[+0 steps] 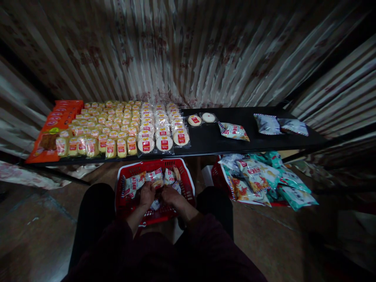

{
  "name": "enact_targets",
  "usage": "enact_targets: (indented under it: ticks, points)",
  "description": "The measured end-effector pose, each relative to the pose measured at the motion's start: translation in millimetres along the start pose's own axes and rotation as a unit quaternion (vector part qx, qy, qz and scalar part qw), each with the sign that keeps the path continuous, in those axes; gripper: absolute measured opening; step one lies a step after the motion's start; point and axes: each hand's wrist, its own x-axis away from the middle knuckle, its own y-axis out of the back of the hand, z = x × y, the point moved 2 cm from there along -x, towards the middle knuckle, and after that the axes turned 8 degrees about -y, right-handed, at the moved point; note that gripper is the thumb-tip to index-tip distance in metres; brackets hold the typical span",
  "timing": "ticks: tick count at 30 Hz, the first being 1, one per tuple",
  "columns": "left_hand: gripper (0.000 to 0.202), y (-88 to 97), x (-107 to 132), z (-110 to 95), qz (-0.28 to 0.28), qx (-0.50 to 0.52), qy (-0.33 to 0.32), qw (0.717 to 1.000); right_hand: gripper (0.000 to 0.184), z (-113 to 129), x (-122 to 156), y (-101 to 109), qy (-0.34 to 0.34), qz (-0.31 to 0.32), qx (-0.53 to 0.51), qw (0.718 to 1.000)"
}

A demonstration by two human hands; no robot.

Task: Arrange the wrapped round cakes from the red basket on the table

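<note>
A red plastic basket [188,181] sits on the floor between my knees, with several white-and-red snack packets [133,183] in it. Both my hands reach down into the basket. My left hand [147,194] is curled over packets near the basket's middle. My right hand [172,196] is beside it, fingers bent around a packet [158,182]. The fingertips are dim and partly hidden among the wrappers.
A long black shelf [264,143] runs ahead, holding rows of yellow wrapped cakes [102,129], round white cakes [163,129], orange packs [55,121] at left and a few loose packets [233,131] at right. A second basket of green and white bags [261,180] stands at right. Corrugated wall behind.
</note>
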Motion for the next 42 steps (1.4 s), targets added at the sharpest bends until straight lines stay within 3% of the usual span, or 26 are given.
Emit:
enact_targets:
  ticks: [9,14,20,24,30,33,39,42]
  points:
    - [0.014,-4.7,-1,8,-0.042,0.083,-0.012,0.996,0.024,3,-8,-4,-0.006,0.079,0.012,0.997]
    - [0.012,-2.0,-3,6,-0.057,0.142,-0.001,0.988,0.028,2,-8,-5,-0.024,0.069,-0.029,0.997]
    - [0.013,19.6,-5,-8,-0.084,0.234,0.0,0.968,0.025,4,-4,13,-0.052,-0.015,-0.09,0.995]
    - [0.014,41.9,-5,-22,-0.152,0.252,-0.002,0.956,0.027,-1,0,32,-0.078,-0.083,-0.139,0.984]
    - [0.015,57.2,1,-34,-0.203,0.265,0.005,0.943,0.026,-19,-3,48,-0.128,-0.229,-0.213,0.941]
    - [0.015,56.0,4,-35,-0.199,0.259,0.007,0.945,0.025,-25,-6,46,-0.139,-0.28,-0.248,0.917]
    - [0.018,47.2,12,-43,-0.131,0.32,0.026,0.938,0.032,-25,-9,40,-0.144,-0.301,-0.289,0.897]
    - [0.021,44.0,16,-51,-0.097,0.363,0.029,0.926,0.034,-26,-6,40,-0.134,-0.29,-0.359,0.877]
